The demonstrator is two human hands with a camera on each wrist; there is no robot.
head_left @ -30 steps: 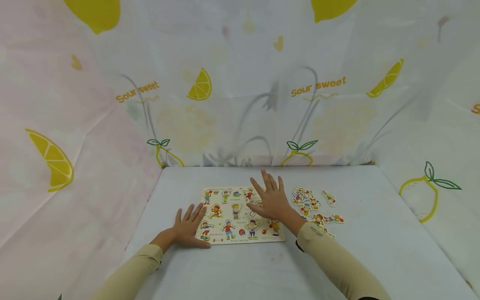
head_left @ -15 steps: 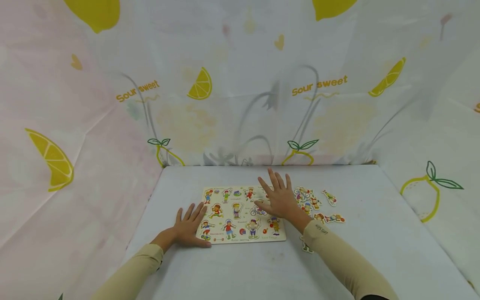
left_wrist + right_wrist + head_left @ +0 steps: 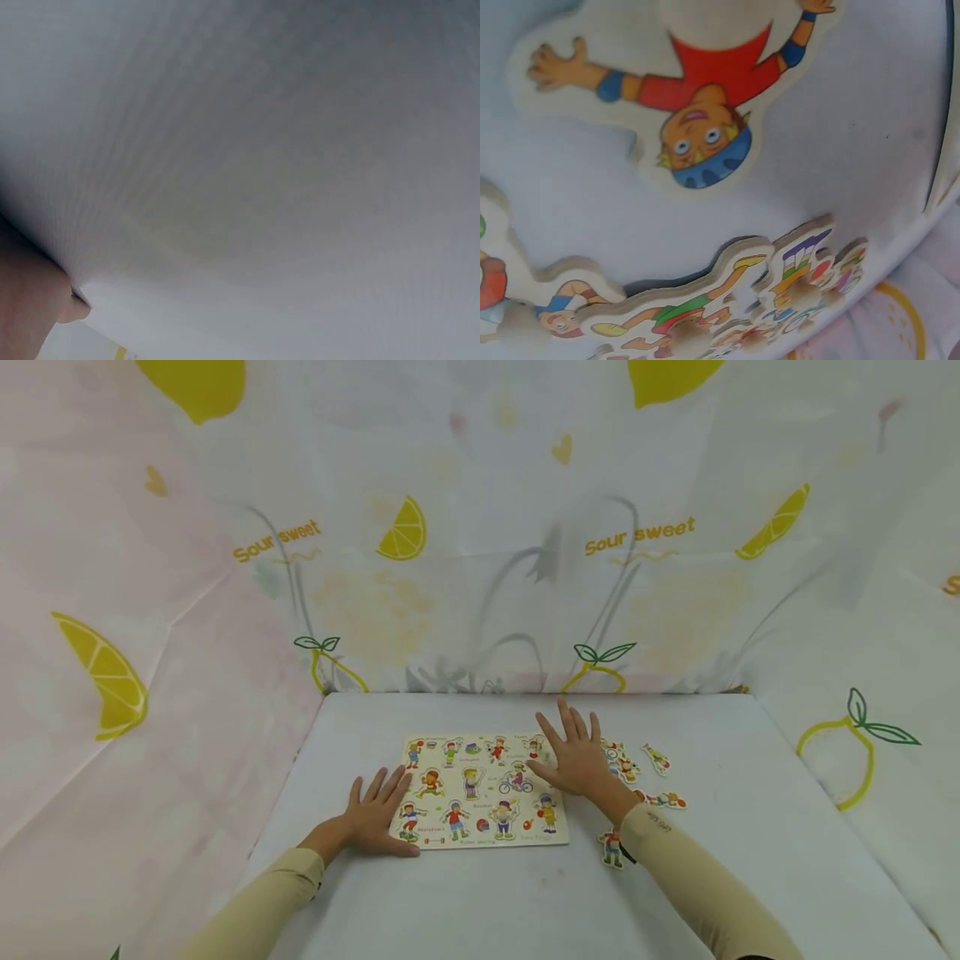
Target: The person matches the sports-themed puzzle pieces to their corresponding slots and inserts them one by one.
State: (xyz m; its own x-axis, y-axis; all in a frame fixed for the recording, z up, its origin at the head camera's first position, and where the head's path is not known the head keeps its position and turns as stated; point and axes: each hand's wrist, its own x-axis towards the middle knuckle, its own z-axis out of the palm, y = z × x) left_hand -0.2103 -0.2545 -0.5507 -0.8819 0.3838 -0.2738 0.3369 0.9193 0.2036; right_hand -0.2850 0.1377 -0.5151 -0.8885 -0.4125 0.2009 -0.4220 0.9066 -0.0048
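A cream puzzle board [image 3: 465, 806] printed with sports figures lies flat on the white table. My left hand [image 3: 372, 817] rests at its left edge with fingers spread and thumb by the front corner. In the left wrist view, part of that hand [image 3: 34, 304] shows at the lower left. Fingers spread and straight, my right hand [image 3: 581, 766] is over the board's right edge and holds nothing. Under the right forearm lies a puzzle piece of a figure in red with a blue helmet [image 3: 705, 161], also seen from above as the helmeted piece [image 3: 611, 847].
Several loose figure pieces [image 3: 663, 799] lie right of the board, some overlapping, partly hidden by the right hand and wrist. One piece [image 3: 656, 758] lies apart at the back. Round knobs show on pieces [image 3: 690, 337] in the right wrist view. A lemon-patterned cloth [image 3: 480, 610] encloses the table.
My right hand has slid right across the board, uncovering the cyclist figure and others at its right side. The helmeted piece has come into view by the right sleeve. My left hand stays put.
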